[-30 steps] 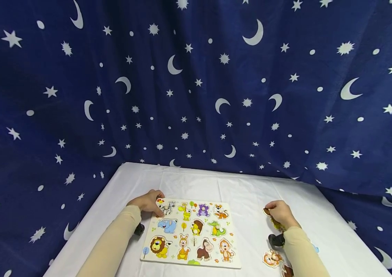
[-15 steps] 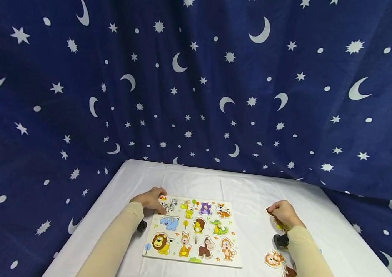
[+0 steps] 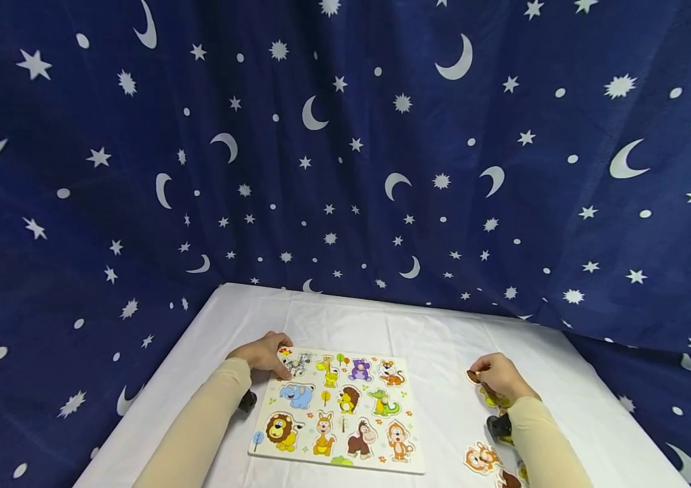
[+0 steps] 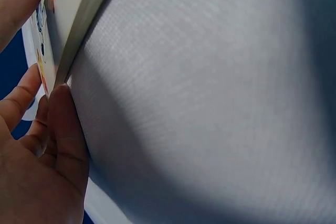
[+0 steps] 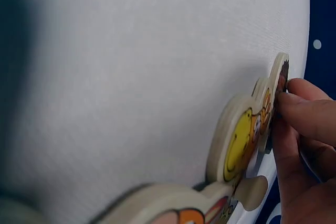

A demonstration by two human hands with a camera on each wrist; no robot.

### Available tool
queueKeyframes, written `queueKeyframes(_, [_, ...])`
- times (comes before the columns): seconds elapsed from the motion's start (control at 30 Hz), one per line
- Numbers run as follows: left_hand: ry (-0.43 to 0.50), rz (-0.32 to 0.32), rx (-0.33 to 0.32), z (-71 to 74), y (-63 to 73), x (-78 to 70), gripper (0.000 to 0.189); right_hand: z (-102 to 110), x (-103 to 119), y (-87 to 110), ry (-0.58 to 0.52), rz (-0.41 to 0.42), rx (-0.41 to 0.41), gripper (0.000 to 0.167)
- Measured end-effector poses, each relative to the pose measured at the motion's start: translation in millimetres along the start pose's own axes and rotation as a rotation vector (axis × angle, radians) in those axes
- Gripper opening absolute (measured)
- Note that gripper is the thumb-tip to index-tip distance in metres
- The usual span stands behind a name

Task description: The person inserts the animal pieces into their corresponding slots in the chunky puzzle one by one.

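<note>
My left hand (image 3: 262, 354) grips the back left corner of a white puzzle board (image 3: 368, 407) printed with cartoon animals. In the left wrist view, the fingers curl at the edge of the board (image 4: 79, 30) beside its zebra picture. Off to the right of the board, my right hand (image 3: 500, 376) pinches a brown puzzle piece (image 3: 472, 377) between thumb and fingers. The right wrist view shows that piece (image 5: 282, 74) tilted, its picture partly hidden by the fingertips. Just before it lies a yellow-and-orange piece (image 5: 239, 142), close to a wooden knob (image 5: 253, 192).
Nearer the front, an orange-and-white animal piece (image 3: 481, 457) and a dark brown one (image 3: 507, 480) lie beside the right forearm, which covers others. White cloth (image 3: 339, 318) spreads over the table. A dark blue curtain (image 3: 345, 169) with moons and stars hangs behind.
My right wrist has shifted slightly to the right, and more of the yellow piece under it shows. The left hand keeps its grip on the board's corner.
</note>
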State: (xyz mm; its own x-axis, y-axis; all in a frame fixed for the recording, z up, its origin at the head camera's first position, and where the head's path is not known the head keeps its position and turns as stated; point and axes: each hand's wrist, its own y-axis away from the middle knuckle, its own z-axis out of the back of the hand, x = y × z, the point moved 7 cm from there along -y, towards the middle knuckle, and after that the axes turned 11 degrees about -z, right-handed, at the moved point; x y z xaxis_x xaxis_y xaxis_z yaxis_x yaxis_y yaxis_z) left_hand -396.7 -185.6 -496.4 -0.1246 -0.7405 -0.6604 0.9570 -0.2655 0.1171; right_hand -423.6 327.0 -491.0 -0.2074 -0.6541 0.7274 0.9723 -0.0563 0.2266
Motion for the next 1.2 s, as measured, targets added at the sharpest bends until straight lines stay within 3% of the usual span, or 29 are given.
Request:
queueKeyframes(0.17, [0.002,-0.003,0.005,1.0,0.9,-1.7,0.063,1.8,0.9,-0.9,0.068,0.005,-0.004,0.012])
queueKeyframes(0.4, [-0.005,0.002,0.003,-0.6,2.5,-2.0,0.063,3.2,2.0,3.1,0.168,0.085,-0.061,0.011])
queueKeyframes(0.83, [0.003,0.013,0.001,-4.7,-2.9,3.8,0.066,2.7,5.1,6.5,0.167,0.089,-0.078,0.009])
queueKeyframes(1.2, [-0.005,0.006,0.005,-1.2,-1.8,0.2,0.065,-3.7,10.2,13.1,0.137,0.107,-0.067,0.009])
